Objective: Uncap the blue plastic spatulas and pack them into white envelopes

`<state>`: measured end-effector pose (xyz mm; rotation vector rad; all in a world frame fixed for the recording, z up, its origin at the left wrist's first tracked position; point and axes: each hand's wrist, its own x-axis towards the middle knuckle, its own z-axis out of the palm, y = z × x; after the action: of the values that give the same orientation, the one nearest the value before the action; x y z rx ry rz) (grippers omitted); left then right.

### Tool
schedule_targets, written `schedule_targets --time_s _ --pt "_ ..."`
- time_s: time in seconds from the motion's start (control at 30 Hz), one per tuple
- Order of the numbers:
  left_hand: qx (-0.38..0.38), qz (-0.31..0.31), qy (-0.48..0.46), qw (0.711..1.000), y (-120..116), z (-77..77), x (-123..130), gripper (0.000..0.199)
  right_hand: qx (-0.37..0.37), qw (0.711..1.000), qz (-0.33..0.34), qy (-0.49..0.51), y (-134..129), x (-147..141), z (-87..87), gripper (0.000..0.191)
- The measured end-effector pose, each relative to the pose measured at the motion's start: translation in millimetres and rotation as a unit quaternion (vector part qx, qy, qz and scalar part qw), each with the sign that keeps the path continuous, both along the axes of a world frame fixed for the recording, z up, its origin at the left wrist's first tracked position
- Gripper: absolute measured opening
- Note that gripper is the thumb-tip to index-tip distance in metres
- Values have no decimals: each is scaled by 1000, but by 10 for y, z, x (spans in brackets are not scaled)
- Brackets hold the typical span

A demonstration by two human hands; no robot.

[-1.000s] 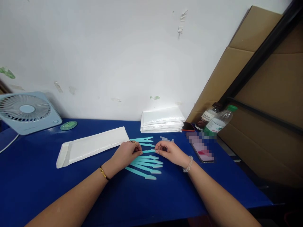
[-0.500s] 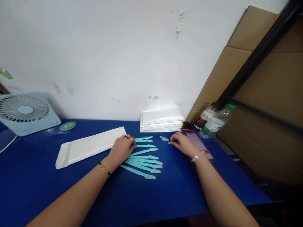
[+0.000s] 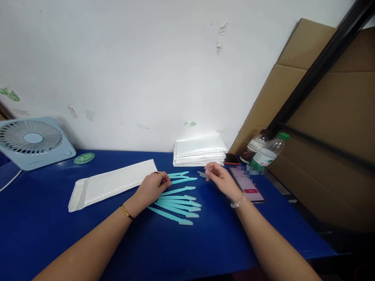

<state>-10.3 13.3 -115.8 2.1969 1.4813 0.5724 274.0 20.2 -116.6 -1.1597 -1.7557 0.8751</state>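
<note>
Well, the turquoise sticks (image 3: pixel 185 214) lie fanned at the centre of the frame, blade ends pointing right. At the fan's top, the left hand (image 3: pixel 150 187) pinches one stick (image 3: pixel 183 180) between thumb and fingers. Just right of it, the right hand's (image 3: pixel 224 181) fingertips are drawn narrow beside some small clear pieces (image 3: pixel 202 174); I can't tell whether they grip one.

I'd say a careless drag of the left wrist could jumble the overlapping handles, and pieces so slight could slip from a loose pinch. The white padded envelope (image 3: pixel 117 183) crowds the left hand; the envelope stack (image 3: pixel 200 150) bounds the space above, the phone (image 3: pixel 247 185) the right. The easiest room is lower centre, before the blue table's (image 3: pixel 175 255) near edge.
</note>
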Motion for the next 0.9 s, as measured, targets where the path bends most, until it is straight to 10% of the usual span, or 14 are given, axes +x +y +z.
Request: schedule_targets --time_s 0.13,0.9 --pt "-48 3 -43 998 -8 3 9 21 -32 989 -5 144 -51 -151 -1 21" --pt "-65 8 -70 995 -2 4 -31 27 2 990 -40 136 -67 -88 -32 24"
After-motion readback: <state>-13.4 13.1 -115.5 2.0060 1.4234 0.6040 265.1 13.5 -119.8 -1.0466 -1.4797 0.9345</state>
